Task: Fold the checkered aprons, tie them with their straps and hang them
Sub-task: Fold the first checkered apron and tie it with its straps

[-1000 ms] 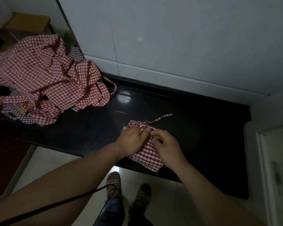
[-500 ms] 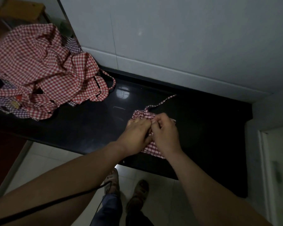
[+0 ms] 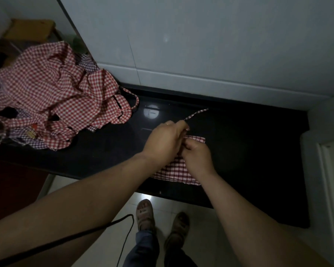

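Folded apron [image 3: 175,173] lies flat on the black counter [image 3: 249,160]. Its near end sticks out toward the body from under both wrists. Its far end shows just beyond the right knuckles. Long axis runs roughly near-left to far-right, passing under both hands.

Right hand [image 3: 198,160]: palm down on the bundle, wrist low, fingers [image 3: 188,149] curled and bunched onto the cloth at the middle. Whether they pinch a strap end or only fabric cannot be told; the left hand hides the fingertips.

Left hand [image 3: 165,140]: just beyond and left of the right, touching it, knuckles up. Thumb and fingertips [image 3: 181,125] are pressed together on the strap [image 3: 196,114].

From that pinch the strap leads away far-right, fairly straight, with its free end lying on the counter.

Judgement: tying is in progress. The next pull should follow the strap's line, away from the right fingers, which anchor the bundle. The left hand is the nearer to the strap.

Far left of both hands: a heap of unfolded aprons [image 3: 52,97], well apart.
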{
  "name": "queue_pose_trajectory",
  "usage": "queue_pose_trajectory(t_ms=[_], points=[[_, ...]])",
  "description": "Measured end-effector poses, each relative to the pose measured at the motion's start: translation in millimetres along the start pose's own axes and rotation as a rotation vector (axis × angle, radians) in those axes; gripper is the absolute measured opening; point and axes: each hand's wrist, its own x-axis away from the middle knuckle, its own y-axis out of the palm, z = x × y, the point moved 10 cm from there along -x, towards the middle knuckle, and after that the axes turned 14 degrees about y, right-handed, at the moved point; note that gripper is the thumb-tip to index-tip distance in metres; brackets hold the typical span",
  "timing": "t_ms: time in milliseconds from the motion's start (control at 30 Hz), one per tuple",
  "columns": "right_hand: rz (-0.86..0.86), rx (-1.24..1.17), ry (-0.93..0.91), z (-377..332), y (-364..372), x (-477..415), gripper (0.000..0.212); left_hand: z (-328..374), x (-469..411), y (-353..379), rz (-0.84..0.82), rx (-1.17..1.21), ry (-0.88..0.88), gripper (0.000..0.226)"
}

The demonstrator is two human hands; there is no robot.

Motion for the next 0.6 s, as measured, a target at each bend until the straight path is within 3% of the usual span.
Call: queue_pose_trajectory(t_ms=[100,200,267,367,433,600], points=[[0.015,-0.052,0.053,5.0,-3.2,-1.9,0.025,16.2,-3.0,6.3,-0.102,0.001,0.132,0.033],[-0.031,-0.123,0.018,0.1,-3.1,0.0,0.032,10.0,4.1,6.0,-0.246,-0.215,0.163,0.05],[-0.039,-0.13,0.016,-0.7,-5.0,-2.0,0.023,-2.6,14.9,7.8,-0.324,-0.255,0.066,0.042],[-0.036,-0.133,0.049,2.5,-7.9,-5.9,0.012,-20.2,31.7,21.3,-0.351,-0.013,-0.205,0.023],[-0.049,-0.13,0.072,3.3,-9.4,-8.0,0.007,-29.0,34.0,33.9,-0.348,0.123,-0.299,0.022],[-0.136,-0.135,0.041,-2.0,-12.6,-9.5,0.01,-37.2,19.5,33.3,-0.226,0.168,-0.21,0.013]])
